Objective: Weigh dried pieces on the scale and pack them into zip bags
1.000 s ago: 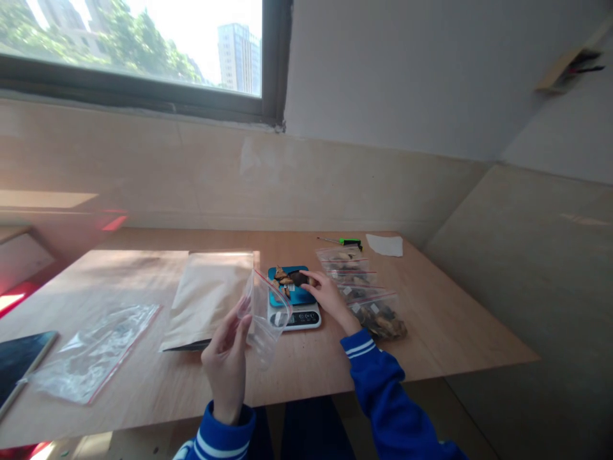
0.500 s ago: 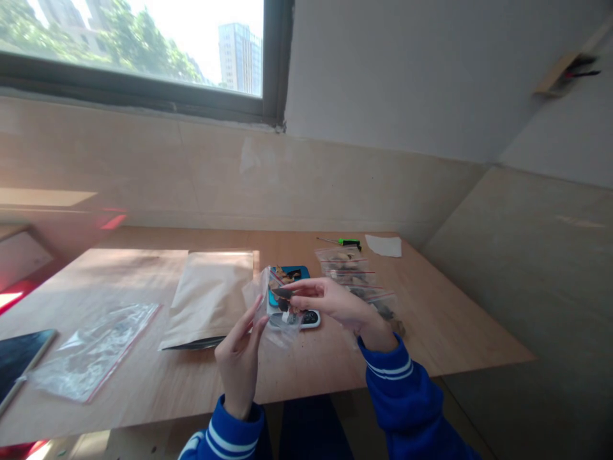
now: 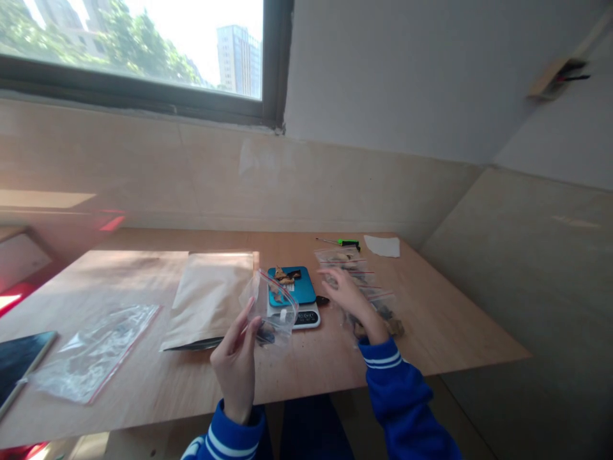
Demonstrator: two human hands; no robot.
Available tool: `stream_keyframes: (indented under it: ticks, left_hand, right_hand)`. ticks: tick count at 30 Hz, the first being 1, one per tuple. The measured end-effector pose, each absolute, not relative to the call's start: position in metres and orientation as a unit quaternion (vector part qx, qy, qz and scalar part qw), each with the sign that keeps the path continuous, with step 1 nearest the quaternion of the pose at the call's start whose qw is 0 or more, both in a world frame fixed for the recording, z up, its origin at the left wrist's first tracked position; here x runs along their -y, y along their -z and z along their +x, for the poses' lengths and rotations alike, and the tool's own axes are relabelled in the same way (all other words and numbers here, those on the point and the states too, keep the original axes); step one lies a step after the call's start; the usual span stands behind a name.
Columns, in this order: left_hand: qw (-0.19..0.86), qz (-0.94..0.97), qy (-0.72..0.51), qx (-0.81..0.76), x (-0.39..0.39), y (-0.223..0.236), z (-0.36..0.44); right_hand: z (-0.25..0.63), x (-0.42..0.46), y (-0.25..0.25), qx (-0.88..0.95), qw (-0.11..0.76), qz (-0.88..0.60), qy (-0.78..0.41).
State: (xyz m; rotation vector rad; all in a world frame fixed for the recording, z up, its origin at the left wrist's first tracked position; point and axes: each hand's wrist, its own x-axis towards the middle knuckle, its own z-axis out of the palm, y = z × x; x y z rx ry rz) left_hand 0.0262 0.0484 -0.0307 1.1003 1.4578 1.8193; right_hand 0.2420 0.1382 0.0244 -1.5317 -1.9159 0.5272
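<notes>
My left hand (image 3: 234,364) is shut on a clear zip bag (image 3: 276,310), which it holds up over the front of the scale, with a dark dried piece (image 3: 265,335) low inside it. My right hand (image 3: 347,295) is open with nothing in it, just right of a digital kitchen scale (image 3: 306,317). The hand hangs over a row of filled zip bags (image 3: 357,278). A few brown dried pieces (image 3: 285,276) lie on the scale's teal platform (image 3: 301,291). The bag partly hides the scale's front.
A kraft paper pouch (image 3: 208,300) and a flat clear zip bag (image 3: 93,352) lie left on the wooden table (image 3: 306,377). A dark tablet (image 3: 16,364) sits at the left edge. A green-handled screwdriver (image 3: 348,243) and white paper (image 3: 382,246) lie at the back.
My right hand has let go of the dark piece and moved right, away from the bag. The piece now lies low inside the bag, which my left hand still holds.
</notes>
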Motion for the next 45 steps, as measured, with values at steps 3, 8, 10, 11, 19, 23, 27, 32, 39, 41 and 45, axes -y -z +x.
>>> stream_keyframes:
  ticks: [3, 8, 10, 11, 19, 23, 27, 32, 39, 41, 45]
  left_hand:
    - [0.281, 0.41, -0.678, -0.541, -0.047, 0.029, 0.026]
    - [0.278, 0.426, -0.669, -0.543, -0.044, 0.027, 0.026]
    - [0.272, 0.427, -0.67, -0.544, -0.044, 0.027, 0.026]
    - [0.269, 0.427, -0.671, -0.544, -0.044, 0.027, 0.026]
    - [0.292, 0.43, -0.668, -0.532, -0.045, 0.025, 0.034]
    - [0.283, 0.427, -0.672, -0.535, -0.047, 0.024, 0.036]
    - [0.283, 0.418, -0.675, -0.539, -0.049, 0.024, 0.036]
    - [0.288, 0.42, -0.666, -0.544, -0.047, 0.024, 0.034]
    - [0.285, 0.409, -0.671, -0.548, -0.041, 0.022, 0.028]
    - [0.282, 0.406, -0.673, -0.551, -0.041, 0.022, 0.028]
    - [0.291, 0.402, -0.67, -0.552, -0.043, 0.024, 0.027]
  right_hand:
    - [0.256, -0.145, 0.013, 0.741, 0.165, -0.643, -0.1]
    - [0.254, -0.14, 0.037, 0.755, 0.083, -0.649, -0.043]
    - [0.255, -0.141, 0.036, 0.759, 0.09, -0.645, -0.028]
    - [0.257, -0.141, 0.033, 0.759, 0.103, -0.642, -0.018]
    - [0.227, -0.123, -0.045, 0.744, 0.368, -0.557, -0.014]
    - [0.203, -0.108, -0.073, 0.811, 0.365, -0.431, -0.154]
    - [0.205, -0.13, -0.047, 0.771, 0.422, -0.404, -0.254]
    - [0.206, -0.187, 0.008, 0.792, 0.343, -0.46, -0.209]
    - [0.19, -0.224, 0.033, 0.861, 0.213, -0.417, -0.197]
    - [0.19, -0.224, 0.034, 0.861, 0.226, -0.413, -0.192]
    - [0.194, -0.22, 0.036, 0.854, 0.255, -0.422, -0.166]
